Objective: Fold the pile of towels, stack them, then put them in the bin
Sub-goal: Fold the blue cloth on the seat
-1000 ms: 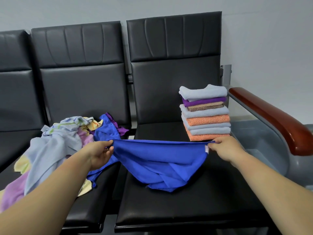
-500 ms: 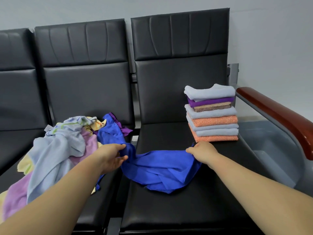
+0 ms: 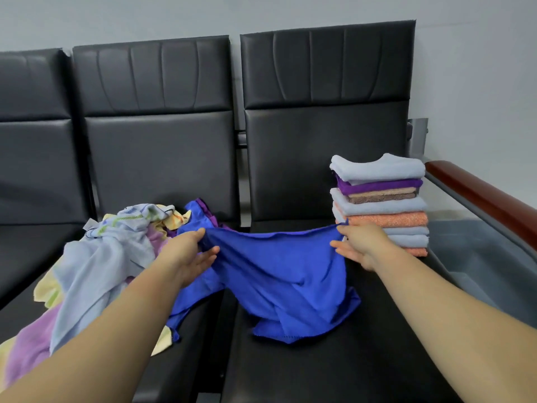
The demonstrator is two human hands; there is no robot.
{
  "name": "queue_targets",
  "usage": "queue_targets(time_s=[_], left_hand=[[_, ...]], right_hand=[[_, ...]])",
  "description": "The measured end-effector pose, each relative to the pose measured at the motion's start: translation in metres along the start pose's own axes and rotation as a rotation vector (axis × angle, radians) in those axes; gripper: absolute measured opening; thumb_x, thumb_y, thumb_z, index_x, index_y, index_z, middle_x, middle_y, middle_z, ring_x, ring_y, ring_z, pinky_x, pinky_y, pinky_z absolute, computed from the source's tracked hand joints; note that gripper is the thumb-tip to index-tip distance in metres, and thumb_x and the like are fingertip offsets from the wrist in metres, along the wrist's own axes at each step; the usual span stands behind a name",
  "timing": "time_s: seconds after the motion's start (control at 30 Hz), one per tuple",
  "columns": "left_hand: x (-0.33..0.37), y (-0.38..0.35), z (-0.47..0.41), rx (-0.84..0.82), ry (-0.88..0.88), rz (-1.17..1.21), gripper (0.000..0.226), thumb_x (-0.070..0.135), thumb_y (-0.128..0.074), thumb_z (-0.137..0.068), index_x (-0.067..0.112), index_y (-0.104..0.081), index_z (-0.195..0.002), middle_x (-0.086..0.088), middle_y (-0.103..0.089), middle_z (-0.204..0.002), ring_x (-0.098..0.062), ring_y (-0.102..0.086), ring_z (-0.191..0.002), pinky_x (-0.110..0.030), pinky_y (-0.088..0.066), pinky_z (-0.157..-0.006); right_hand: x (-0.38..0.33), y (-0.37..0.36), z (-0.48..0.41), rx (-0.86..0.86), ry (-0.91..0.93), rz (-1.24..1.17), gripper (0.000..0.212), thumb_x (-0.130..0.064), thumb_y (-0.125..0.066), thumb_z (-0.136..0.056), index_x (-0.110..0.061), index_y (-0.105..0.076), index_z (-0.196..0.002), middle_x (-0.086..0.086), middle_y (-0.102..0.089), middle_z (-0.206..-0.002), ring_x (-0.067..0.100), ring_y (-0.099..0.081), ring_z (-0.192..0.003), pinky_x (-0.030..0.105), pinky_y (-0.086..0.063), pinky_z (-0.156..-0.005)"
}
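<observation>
Sagging over the bench, the blue towel is being pinched at its upper corners by the left hand and right hand; the grey bin is being half hidden by the armrest.

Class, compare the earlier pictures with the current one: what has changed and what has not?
The left hand and right hand, holding the blue towel throughout, rose and spread apart, stretching its slack top edge. The folded stack and the loose pile stayed put.
</observation>
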State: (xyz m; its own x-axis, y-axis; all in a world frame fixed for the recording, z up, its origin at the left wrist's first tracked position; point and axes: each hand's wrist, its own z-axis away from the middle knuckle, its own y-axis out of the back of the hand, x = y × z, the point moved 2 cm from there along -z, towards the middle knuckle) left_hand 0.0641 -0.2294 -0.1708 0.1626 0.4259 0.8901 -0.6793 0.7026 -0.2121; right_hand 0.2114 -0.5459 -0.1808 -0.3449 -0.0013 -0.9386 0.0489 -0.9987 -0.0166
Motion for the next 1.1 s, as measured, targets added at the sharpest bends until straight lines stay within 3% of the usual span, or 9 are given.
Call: queue_targets(time_s=[0.07,0.13,0.2,0.33,0.5,0.6,0.73,0.9,1.1], left_hand=[[0.017,-0.004,-0.004,-0.056,-0.145,0.087,0.025,0.026,-0.053,-0.107,0.018,-0.056,-0.130,-0.003,-0.065,-0.119,-0.025,-0.071,-0.102,-0.034,-0.055,-0.082],[0.035,-0.006,-0.001,-0.113,-0.304,0.134,0.023,0.025,-0.051,-0.108,0.014,-0.061,-0.126,-0.005,-0.069,-0.121,-0.028,-0.068,-0.115,-0.035,-0.052,-0.091],[0.050,-0.004,0.008,-0.141,-0.434,0.138,0.018,0.024,-0.050,-0.108,0.015,-0.066,-0.108,-0.001,-0.075,-0.106,-0.025,-0.069,-0.111,-0.035,-0.051,-0.094],[0.059,0.008,0.020,-0.158,-0.559,-0.004,0.022,0.021,-0.050,-0.108,0.013,-0.069,-0.101,-0.005,-0.072,-0.099,-0.019,-0.067,-0.096,-0.034,-0.050,-0.094],[0.019,0.026,0.020,-0.128,-0.434,-0.468,0.023,0.012,-0.056,-0.104,0.011,-0.065,-0.082,-0.009,-0.058,-0.075,-0.018,-0.058,-0.065,-0.020,-0.045,-0.055],[-0.012,0.033,0.021,-0.181,-0.230,-0.794,0.018,0.017,-0.058,-0.103,0.012,-0.065,-0.088,-0.010,-0.067,-0.082,-0.022,-0.070,-0.074,-0.027,-0.047,-0.063],[-0.028,0.029,0.033,-0.183,-0.263,-0.978,0.025,0.014,-0.059,-0.101,0.011,-0.060,-0.077,-0.009,-0.054,-0.072,-0.018,-0.055,-0.066,-0.020,-0.041,-0.051],[-0.033,0.036,0.038,-0.209,-0.135,-1.070,0.008,0.012,-0.062,-0.095,0.012,-0.064,-0.087,-0.010,-0.053,-0.083,-0.023,-0.054,-0.075,-0.029,-0.045,-0.060],[-0.043,0.038,0.031,-0.097,-0.086,-1.020,0.021,0.011,-0.059,-0.095,0.014,-0.047,-0.078,-0.010,-0.034,-0.071,-0.022,-0.034,-0.061,-0.027,-0.028,-0.051]], right_hand=[[-0.019,0.000,0.007,-0.042,0.125,-0.119,0.005,-0.013,-0.059,-0.105,-0.016,-0.056,-0.103,0.020,-0.070,-0.121,0.024,-0.072,-0.105,0.029,-0.052,-0.069],[-0.041,0.004,0.015,-0.066,0.279,-0.236,0.019,-0.012,-0.057,-0.106,-0.017,-0.051,-0.089,0.013,-0.073,-0.116,0.020,-0.072,-0.110,0.031,-0.056,-0.088],[-0.061,0.013,0.023,-0.051,0.398,-0.285,0.013,-0.010,-0.057,-0.105,-0.015,-0.053,-0.094,0.009,-0.074,-0.108,0.018,-0.075,-0.107,0.037,-0.056,-0.103],[-0.073,0.031,0.032,-0.061,0.457,-0.247,0.003,-0.006,-0.056,-0.105,-0.007,-0.057,-0.102,0.011,-0.074,-0.110,0.025,-0.075,-0.107,0.037,-0.057,-0.099],[-0.035,0.052,0.033,-0.014,0.368,0.297,0.010,-0.016,-0.065,-0.099,-0.014,-0.062,-0.090,0.017,-0.073,-0.098,0.036,-0.074,-0.096,0.053,-0.061,-0.090],[-0.016,0.057,0.046,0.022,0.393,0.531,0.021,-0.012,-0.064,-0.099,-0.007,-0.053,-0.082,0.011,-0.058,-0.075,0.027,-0.064,-0.073,0.029,-0.057,-0.065],[0.002,0.066,0.059,-0.006,0.389,0.865,0.027,-0.019,-0.064,-0.099,-0.014,-0.052,-0.075,0.003,-0.054,-0.070,0.019,-0.048,-0.067,0.034,-0.035,-0.061],[0.026,0.088,0.079,-0.260,-0.098,1.004,0.005,-0.014,-0.062,-0.096,-0.014,-0.062,-0.091,0.010,-0.059,-0.086,0.022,-0.058,-0.065,0.027,-0.051,-0.050],[0.033,0.090,0.070,-0.180,-0.064,0.911,0.003,-0.016,-0.061,-0.095,-0.013,-0.062,-0.096,0.010,-0.063,-0.092,0.023,-0.059,-0.077,0.032,-0.050,-0.063]])
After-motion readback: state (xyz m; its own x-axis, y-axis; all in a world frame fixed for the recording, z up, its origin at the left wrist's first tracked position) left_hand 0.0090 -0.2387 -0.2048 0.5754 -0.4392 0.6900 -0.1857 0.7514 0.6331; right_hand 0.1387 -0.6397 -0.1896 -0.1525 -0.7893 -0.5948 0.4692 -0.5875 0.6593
